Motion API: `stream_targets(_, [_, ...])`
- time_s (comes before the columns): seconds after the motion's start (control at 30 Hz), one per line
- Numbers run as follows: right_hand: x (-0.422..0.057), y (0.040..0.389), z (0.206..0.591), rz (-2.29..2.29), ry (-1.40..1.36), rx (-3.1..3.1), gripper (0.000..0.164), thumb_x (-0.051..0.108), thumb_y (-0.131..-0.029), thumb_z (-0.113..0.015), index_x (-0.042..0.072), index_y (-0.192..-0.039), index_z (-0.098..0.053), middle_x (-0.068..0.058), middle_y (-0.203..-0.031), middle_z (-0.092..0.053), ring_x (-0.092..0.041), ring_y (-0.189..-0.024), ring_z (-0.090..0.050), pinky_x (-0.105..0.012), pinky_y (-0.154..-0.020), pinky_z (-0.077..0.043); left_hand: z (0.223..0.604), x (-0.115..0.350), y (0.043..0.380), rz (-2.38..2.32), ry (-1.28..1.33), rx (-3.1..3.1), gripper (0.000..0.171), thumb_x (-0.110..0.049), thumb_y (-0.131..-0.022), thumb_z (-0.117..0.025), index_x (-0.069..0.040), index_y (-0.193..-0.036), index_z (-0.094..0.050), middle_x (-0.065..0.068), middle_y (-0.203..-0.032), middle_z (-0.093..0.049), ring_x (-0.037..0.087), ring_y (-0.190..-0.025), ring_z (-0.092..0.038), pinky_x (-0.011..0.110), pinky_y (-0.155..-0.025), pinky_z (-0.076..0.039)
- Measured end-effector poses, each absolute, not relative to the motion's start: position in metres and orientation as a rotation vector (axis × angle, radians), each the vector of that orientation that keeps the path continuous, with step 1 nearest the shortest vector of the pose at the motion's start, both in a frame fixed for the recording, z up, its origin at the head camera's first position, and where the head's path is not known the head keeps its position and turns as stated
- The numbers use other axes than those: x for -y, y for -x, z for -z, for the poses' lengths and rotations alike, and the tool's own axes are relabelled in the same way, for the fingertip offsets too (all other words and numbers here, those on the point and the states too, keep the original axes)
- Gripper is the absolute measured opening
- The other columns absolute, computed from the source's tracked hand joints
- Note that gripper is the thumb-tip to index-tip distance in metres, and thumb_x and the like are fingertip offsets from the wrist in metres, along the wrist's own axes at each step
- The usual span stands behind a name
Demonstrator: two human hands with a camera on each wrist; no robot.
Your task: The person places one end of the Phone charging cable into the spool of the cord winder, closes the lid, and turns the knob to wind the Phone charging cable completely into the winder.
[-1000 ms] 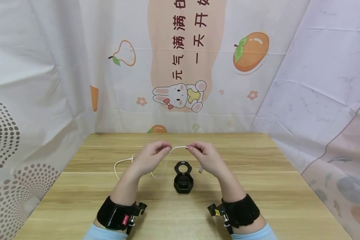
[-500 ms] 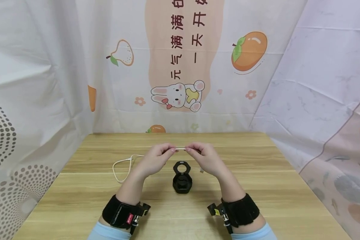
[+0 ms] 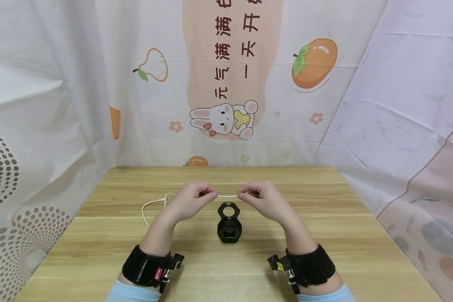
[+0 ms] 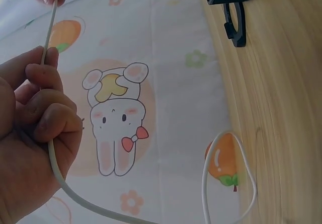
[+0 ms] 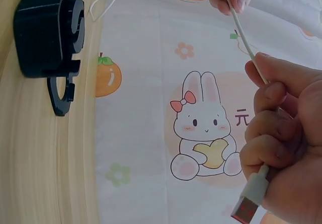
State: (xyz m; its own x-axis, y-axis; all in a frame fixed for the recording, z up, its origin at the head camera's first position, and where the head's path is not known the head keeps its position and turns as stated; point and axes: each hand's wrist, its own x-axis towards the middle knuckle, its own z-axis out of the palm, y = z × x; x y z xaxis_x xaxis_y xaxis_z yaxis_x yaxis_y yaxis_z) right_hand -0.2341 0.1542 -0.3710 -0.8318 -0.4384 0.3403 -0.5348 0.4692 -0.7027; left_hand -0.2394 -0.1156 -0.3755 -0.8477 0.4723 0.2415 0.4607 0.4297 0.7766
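Note:
A thin white USB cable [image 3: 227,196] runs nearly straight between my two hands, held above the table behind a small black hexagonal case. One stretch of it is pinched by my left hand [image 3: 190,202], whose fingers are curled around it. My right hand [image 3: 266,201] grips the other stretch with curled fingers. Below that palm, in the right wrist view, the USB plug [image 5: 250,196] pokes out, its metal end showing some red. The rest of the cable loops onto the table at the left, partly hidden by my left forearm. The black case [image 3: 229,230] stands with its ring-shaped lid raised.
The wooden table [image 3: 249,268] ends at a printed curtain [image 3: 154,138] hanging behind it. More curtain hangs along the left and right sides. Straps with small cameras sit on both wrists.
The cable hung in an arch between my hands, then they came close together. Now they are farther apart and slightly lower, with the cable stretched between. The case has stayed in place.

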Motion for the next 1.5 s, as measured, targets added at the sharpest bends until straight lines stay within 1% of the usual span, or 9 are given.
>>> stream_targets(0.33, [-0.177, 0.234, 0.374, -1.222, -0.796, 2.642, 0.008, 0.02, -0.097, -0.073, 0.015, -0.098, -0.08, 0.006, -0.068, -0.058, -0.01, -0.056, -0.046, -0.026, -0.051, -0.041, 0.378, 0.123, 0.237, -1.323, -0.878, -2.701, 0.015, -0.025, -0.104, -0.063, -0.019, -0.097, -0.075, -0.002, -0.075, -0.059, 0.014, -0.068, -0.051, 0.031, -0.061, -0.046])
stream_targets(0.43, [-0.187, 0.235, 0.375, -1.189, -0.775, 2.652, 0.01, 0.022, -0.095, -0.075, 0.016, -0.1, -0.081, 0.008, -0.073, -0.066, -0.009, -0.058, -0.05, -0.026, -0.052, -0.044, 0.377, 0.125, 0.237, -1.29, -0.872, -2.713, 0.017, -0.026, -0.103, -0.063, -0.018, -0.102, -0.077, -0.005, -0.077, -0.063, 0.014, -0.068, -0.053, 0.032, -0.062, -0.047])
stream_targets(0.53, [-0.197, 0.235, 0.375, -1.146, -0.773, 2.662, 0.012, 0.022, -0.094, -0.076, 0.016, -0.102, -0.082, 0.007, -0.087, -0.074, -0.009, -0.063, -0.057, -0.027, -0.056, -0.049, 0.378, 0.128, 0.238, -1.254, -0.863, -2.731, 0.019, -0.027, -0.102, -0.064, -0.015, -0.107, -0.079, -0.009, -0.083, -0.067, 0.012, -0.073, -0.057, 0.033, -0.066, -0.05])
stream_targets(0.63, [-0.206, 0.235, 0.375, -1.111, -0.746, 2.68, 0.012, 0.022, -0.094, -0.076, 0.016, -0.102, -0.082, 0.004, -0.093, -0.075, -0.01, -0.066, -0.06, -0.028, -0.059, -0.052, 0.378, 0.133, 0.238, -1.247, -0.852, -2.751, 0.017, -0.024, -0.101, -0.066, -0.015, -0.105, -0.08, -0.01, -0.082, -0.067, 0.012, -0.073, -0.057, 0.033, -0.066, -0.051])
stream_targets(0.77, [-0.213, 0.235, 0.373, -1.034, -0.744, 2.703, 0.007, 0.021, -0.095, -0.075, 0.019, -0.097, -0.081, 0.009, -0.086, -0.073, -0.008, -0.066, -0.059, -0.028, -0.06, -0.051, 0.379, 0.137, 0.239, -1.254, -0.873, -2.763, 0.012, -0.02, -0.1, -0.068, -0.017, -0.098, -0.08, -0.008, -0.073, -0.061, 0.012, -0.066, -0.052, 0.031, -0.06, -0.047])
stream_targets(0.87, [-0.213, 0.235, 0.372, -0.961, -0.802, 2.713, 0.008, 0.019, -0.098, -0.071, 0.02, -0.091, -0.077, 0.01, -0.077, -0.065, -0.007, -0.063, -0.054, -0.027, -0.057, -0.048, 0.38, 0.136, 0.24, -1.249, -0.892, -2.757, 0.013, -0.022, -0.1, -0.067, -0.017, -0.098, -0.08, -0.009, -0.07, -0.059, 0.01, -0.063, -0.05, 0.029, -0.058, -0.045])
stream_targets(0.97, [-0.211, 0.234, 0.372, -0.928, -0.845, 2.708, 0.011, 0.017, -0.099, -0.068, 0.019, -0.089, -0.071, 0.008, -0.076, -0.057, -0.01, -0.062, -0.048, -0.028, -0.055, -0.044, 0.38, 0.134, 0.241, -1.249, -0.876, -2.753, 0.014, -0.022, -0.101, -0.067, -0.015, -0.1, -0.08, -0.008, -0.07, -0.058, 0.01, -0.063, -0.049, 0.029, -0.058, -0.045])
stream_targets(1.2, [-0.204, 0.233, 0.375, -0.912, -0.871, 2.703, 0.012, 0.016, -0.094, -0.075, 0.025, -0.086, -0.074, 0.013, -0.082, -0.062, -0.011, -0.074, -0.055, -0.03, -0.062, -0.048, 0.382, 0.133, 0.242, -1.196, -0.851, -2.785, 0.011, -0.019, -0.098, -0.07, -0.015, -0.096, -0.081, -0.007, -0.077, -0.067, 0.01, -0.066, -0.055, 0.03, -0.059, -0.049])
stream_targets(1.5, [-0.195, 0.235, 0.381, -0.815, -0.895, 2.794, 0.006, 0.017, -0.093, -0.075, 0.022, -0.089, -0.077, 0.016, -0.084, -0.065, -0.006, -0.079, -0.059, -0.03, -0.07, -0.052, 0.382, 0.131, 0.241, -1.015, -0.797, -2.837, 0.008, -0.019, -0.095, -0.073, -0.019, -0.093, -0.08, -0.011, -0.084, -0.071, 0.006, -0.076, -0.063, 0.032, -0.07, -0.055])
